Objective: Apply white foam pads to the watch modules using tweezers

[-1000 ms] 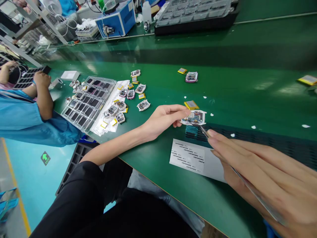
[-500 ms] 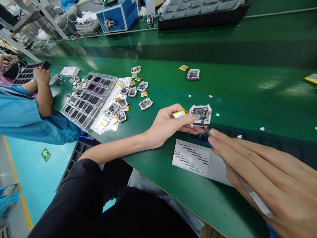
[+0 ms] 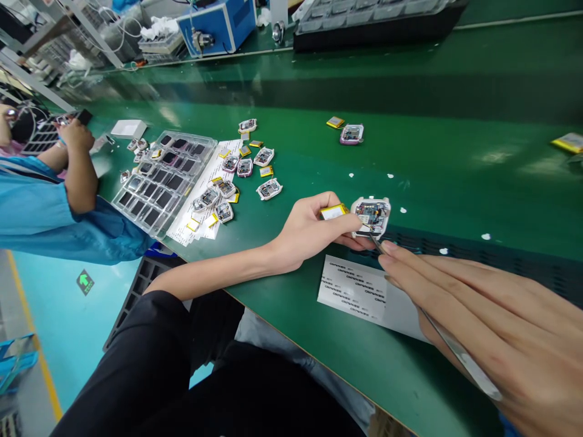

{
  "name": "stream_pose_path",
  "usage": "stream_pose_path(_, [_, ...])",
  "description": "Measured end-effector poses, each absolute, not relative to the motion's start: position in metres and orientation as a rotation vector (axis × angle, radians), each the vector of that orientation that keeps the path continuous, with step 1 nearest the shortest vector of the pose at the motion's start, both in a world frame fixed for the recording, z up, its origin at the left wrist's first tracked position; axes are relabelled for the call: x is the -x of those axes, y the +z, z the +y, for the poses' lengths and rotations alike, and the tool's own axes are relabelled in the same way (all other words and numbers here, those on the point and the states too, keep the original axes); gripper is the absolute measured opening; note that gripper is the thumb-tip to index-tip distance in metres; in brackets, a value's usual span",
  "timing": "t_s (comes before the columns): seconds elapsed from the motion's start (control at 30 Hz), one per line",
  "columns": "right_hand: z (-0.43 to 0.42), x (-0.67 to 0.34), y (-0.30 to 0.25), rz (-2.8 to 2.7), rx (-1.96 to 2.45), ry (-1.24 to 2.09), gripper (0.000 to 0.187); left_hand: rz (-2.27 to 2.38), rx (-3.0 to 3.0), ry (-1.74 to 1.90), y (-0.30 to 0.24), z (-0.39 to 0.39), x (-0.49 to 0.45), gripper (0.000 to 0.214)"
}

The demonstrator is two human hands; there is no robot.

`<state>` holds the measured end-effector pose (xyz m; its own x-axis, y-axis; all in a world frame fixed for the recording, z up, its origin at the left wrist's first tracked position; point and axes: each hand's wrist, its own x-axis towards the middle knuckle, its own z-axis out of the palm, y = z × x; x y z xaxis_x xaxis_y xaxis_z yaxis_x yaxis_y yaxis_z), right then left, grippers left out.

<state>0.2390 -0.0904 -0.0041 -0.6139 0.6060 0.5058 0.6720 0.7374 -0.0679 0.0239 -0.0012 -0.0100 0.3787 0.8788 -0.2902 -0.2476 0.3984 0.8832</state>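
Between the thumb and fingers of my left hand (image 3: 310,233) is a white smartwatch case (image 3: 373,213), its open side up and its circuit board showing. A yellow-edged battery (image 3: 334,211) rests against the same hand, left of the case. My right hand (image 3: 483,309) is closed around metal tweezers (image 3: 460,352). The tweezers' tips reach the lower edge of the case, near thin wires; whether they grip a wire I cannot tell. Below the case lies a printed sticker sheet (image 3: 353,288) on the green table.
Several open watch cases (image 3: 269,189) with batteries lie to the left, partly on paper. Beyond them is a clear tray (image 3: 166,176) of dark screens. Another case (image 3: 352,134) sits farther back. A co-worker's hand (image 3: 77,135) is at far left, a black tray (image 3: 378,27) at the back.
The watch case has tilted and shifted slightly down and to the right in my left hand. The tweezers' tips have moved slightly down and left, staying at its lower edge.
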Motion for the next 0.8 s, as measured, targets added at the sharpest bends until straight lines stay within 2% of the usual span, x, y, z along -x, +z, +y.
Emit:
stream_pose_path(0.23, [-0.092, -0.24, -0.006, -2.374, 1.008, -0.114, 0.067, 0.888, -0.828, 0.866, -0.01, -0.004, -0.026, 0.054])
stream_pose_path(0.37, [-0.09, -0.239, -0.01, -2.374, 1.003, -0.088, 0.069, 0.867, -0.762, 0.898, -0.012, -0.007, -0.029, 0.051])
stream_pose_path(0.6, [-0.083, -0.223, -0.015, -2.222, 1.018, -0.152, 0.08, 0.875, -0.75, 0.903, -0.012, -0.009, -0.032, 0.055])
stream_pose_path(0.7, [-0.083, -0.222, -0.011, -2.195, 1.024, -0.244, 0.079, 0.887, -0.772, 0.901, -0.008, -0.008, -0.032, 0.057])
stream_pose_path(0.8, [-0.085, -0.223, -0.01, -2.207, 1.105, -0.187, 0.08, 0.882, -0.79, 0.902, -0.006, -0.008, -0.031, 0.058])
